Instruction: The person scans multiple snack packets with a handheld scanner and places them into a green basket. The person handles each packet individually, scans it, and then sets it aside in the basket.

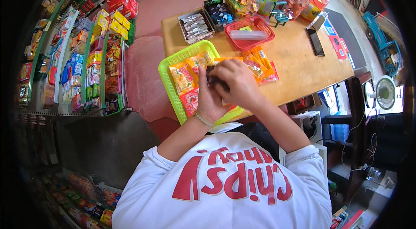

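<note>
Above a lime-green plastic basket [168,81] my two hands meet around a small dark packet [213,78]. My left hand [209,100], a pale bead bracelet at its wrist, cups it from below. The fingers of my right hand [235,79] curl over its top and hide much of it. Orange snack packets [182,78] and red ones [189,100] lie in the basket under my hands. More orange packets [258,63] lie on the wooden table [292,66] just right of the basket, over a pink-red packet [271,74].
Behind the basket stand a box of wrapped bars [195,26], a red basket [249,43] with clear plastic items and several candy tubs [242,0]. A smartphone [315,42] lies at the right. Snack shelves [86,76] stand at the left, a fan [385,92] at the right.
</note>
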`<control>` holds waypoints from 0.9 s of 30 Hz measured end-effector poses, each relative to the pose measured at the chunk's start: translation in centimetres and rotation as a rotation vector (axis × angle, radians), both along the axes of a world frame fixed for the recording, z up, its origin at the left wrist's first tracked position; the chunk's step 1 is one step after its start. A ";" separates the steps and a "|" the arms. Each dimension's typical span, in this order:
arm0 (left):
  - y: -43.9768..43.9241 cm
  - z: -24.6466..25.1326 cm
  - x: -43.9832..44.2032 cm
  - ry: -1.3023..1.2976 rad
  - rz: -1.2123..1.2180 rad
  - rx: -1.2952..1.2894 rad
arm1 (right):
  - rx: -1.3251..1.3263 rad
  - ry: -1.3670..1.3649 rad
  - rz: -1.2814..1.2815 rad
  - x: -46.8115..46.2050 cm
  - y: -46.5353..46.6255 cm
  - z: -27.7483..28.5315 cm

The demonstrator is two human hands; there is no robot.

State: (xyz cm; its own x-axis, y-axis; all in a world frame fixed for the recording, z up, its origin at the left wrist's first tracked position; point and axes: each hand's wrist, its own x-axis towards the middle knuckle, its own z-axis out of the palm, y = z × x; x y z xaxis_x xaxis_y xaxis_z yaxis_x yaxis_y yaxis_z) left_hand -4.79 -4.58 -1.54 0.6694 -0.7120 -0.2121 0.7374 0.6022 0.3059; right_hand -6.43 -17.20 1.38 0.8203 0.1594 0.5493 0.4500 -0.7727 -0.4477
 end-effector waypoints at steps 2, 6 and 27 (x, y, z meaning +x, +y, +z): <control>-0.8 -0.4 -0.8 -0.106 -0.026 0.028 | 0.021 -0.052 -0.103 1.1 -1.0 -0.4; -1.8 -1.5 -0.8 0.010 0.112 0.046 | 0.136 0.024 -0.243 2.0 -1.9 -1.1; -1.9 -0.4 1.7 -0.009 0.432 0.392 | 1.127 0.474 -0.243 -4.0 -3.2 -0.6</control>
State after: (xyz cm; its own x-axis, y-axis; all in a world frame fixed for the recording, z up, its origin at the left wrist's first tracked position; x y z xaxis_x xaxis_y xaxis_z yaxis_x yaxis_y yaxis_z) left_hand -3.10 -6.46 -1.95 0.8845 -0.2437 -0.3978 0.4466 0.6886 0.5713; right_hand -10.44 -20.42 0.81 0.9170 -0.3915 -0.0762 -0.0374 0.1058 -0.9937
